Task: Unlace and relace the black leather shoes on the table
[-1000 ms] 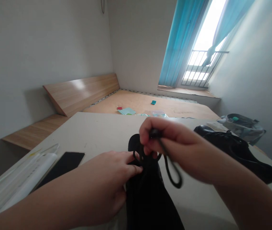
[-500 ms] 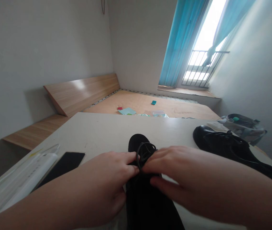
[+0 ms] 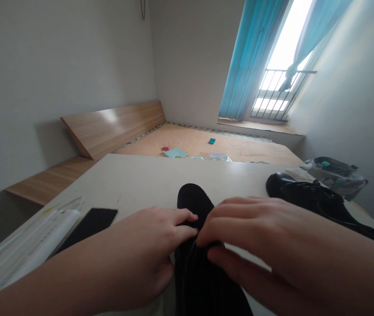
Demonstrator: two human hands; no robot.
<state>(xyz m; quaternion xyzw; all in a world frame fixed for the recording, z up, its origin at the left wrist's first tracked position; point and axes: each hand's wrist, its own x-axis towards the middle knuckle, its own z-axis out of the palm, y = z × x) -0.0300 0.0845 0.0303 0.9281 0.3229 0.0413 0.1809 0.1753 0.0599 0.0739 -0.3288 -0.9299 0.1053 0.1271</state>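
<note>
A black shoe lies on the white table, its toe pointing away from me and its rear end running toward the bottom edge. My left hand is at its left side, thumb and forefinger closed in on the lacing area. From the right, my right hand reaches over the shoe, fingers bent down onto the same area and thumb lower along the side. A thin dark shoelace runs from the right fingertips back over the shoe. My fingers hide most of the lacing.
A second black shoe rests at the table's right. On the left lie a dark phone-like slab and white plastic-wrapped items. Beyond the table is a bed board with small packets. A clear bag stands at far right.
The loose lace loops that stood over the front of the shoe have gone back toward me, baring the toe. My right hand has risen slightly; my left fingertips have shifted right.
</note>
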